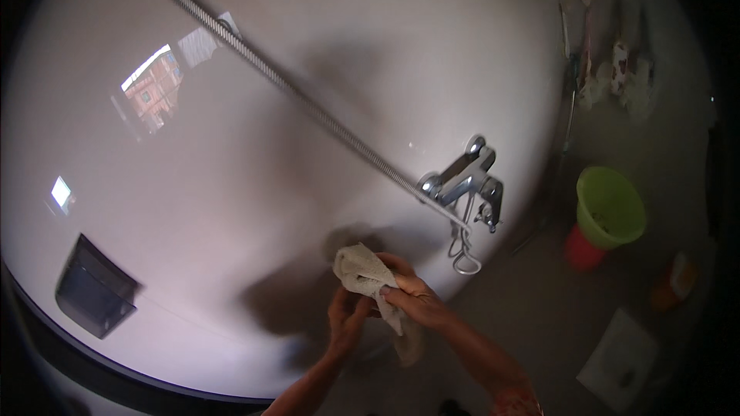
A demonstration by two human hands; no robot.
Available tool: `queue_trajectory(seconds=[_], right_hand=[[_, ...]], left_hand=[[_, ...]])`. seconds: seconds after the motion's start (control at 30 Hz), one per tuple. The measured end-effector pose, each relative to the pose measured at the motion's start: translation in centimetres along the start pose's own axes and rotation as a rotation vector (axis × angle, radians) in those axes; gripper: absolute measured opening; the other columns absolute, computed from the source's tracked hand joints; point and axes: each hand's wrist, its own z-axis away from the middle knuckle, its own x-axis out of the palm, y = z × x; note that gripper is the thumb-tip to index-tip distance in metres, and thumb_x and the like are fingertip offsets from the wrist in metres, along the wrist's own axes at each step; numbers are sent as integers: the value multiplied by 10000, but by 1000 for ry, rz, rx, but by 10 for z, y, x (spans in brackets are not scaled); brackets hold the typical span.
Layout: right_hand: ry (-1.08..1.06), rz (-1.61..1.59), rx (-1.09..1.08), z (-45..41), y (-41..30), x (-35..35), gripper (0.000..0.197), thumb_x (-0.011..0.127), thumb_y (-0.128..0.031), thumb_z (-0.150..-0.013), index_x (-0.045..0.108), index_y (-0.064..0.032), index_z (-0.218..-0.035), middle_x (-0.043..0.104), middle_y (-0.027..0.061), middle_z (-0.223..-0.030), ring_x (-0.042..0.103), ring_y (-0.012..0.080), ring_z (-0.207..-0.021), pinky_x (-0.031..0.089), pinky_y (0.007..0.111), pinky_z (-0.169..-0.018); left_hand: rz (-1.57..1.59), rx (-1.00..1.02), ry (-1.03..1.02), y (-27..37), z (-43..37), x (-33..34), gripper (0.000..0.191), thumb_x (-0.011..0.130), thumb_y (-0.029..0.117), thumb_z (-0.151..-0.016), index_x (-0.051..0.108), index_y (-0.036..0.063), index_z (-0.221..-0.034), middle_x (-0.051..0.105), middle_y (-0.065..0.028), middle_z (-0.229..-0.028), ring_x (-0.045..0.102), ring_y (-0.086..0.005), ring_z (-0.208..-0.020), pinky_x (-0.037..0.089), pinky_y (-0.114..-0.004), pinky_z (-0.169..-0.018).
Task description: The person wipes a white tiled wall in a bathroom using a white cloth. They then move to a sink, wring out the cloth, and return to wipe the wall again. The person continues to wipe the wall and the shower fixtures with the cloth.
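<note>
A bunched beige cloth [363,268], probably terry, is held up in front of a glossy pale wall [243,196]. My right hand [413,294] grips it from the right, with the thumb on top and a loose end hanging below. My left hand [347,320] is at its lower left, fingers curled under the cloth and partly hidden by it. Up and to the right of both hands, a chrome shower mixer tap [465,179] is fixed to the wall. From it a ribbed metal shower hose [324,118] slants to the upper left.
A dark wall-mounted cover box [95,289] is at the lower left. On the right, a lime-green bucket [607,208] stands over a red container [584,249]. Long-handled cleaning tools [618,69] hang or lean beyond. A white panel-like object [618,358] lies lower right, near an orange item [673,283].
</note>
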Motion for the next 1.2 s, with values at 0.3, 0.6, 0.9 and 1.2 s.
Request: queue_trajectory(seconds=[0.3,0.6,0.9,1.2], right_hand=[[-31,166,204,25,-153,-63,310,517,-236,-908,566,-66,-1164,573,60,-1091,518,124,-1008,439,301,-845],[311,-119,84,33,-220,-106,288,561,-165,-884,579,8,-1114,634,72,-957,567,133,-891,458,271,-817],[601,414,-252,4,-238,-117,229,547,-183,-895,621,-23,-1041,624,56,-871,563,151,-801,467,300,-694],[651,1408,-168,-54,-306,-192,238,531,-301,-871,631,-146,-1023,571,25,-703,552,225,-525,505,405,-578]], left_hand=[[245,-137,-146,88,-11,88,579,617,243,-825,320,55,-1285,539,-84,-1079,562,-162,-851,485,-309,-698],[238,123,-113,166,-11,97,112,560,169,-878,527,74,-829,560,12,-767,535,-71,-722,428,-212,-605],[632,222,-189,248,-13,145,71,539,124,-899,519,88,-840,557,16,-833,533,-67,-785,459,-240,-739],[52,704,87,278,-91,203,198,584,58,-855,466,66,-696,502,54,-730,372,-12,-600,330,-185,-513]])
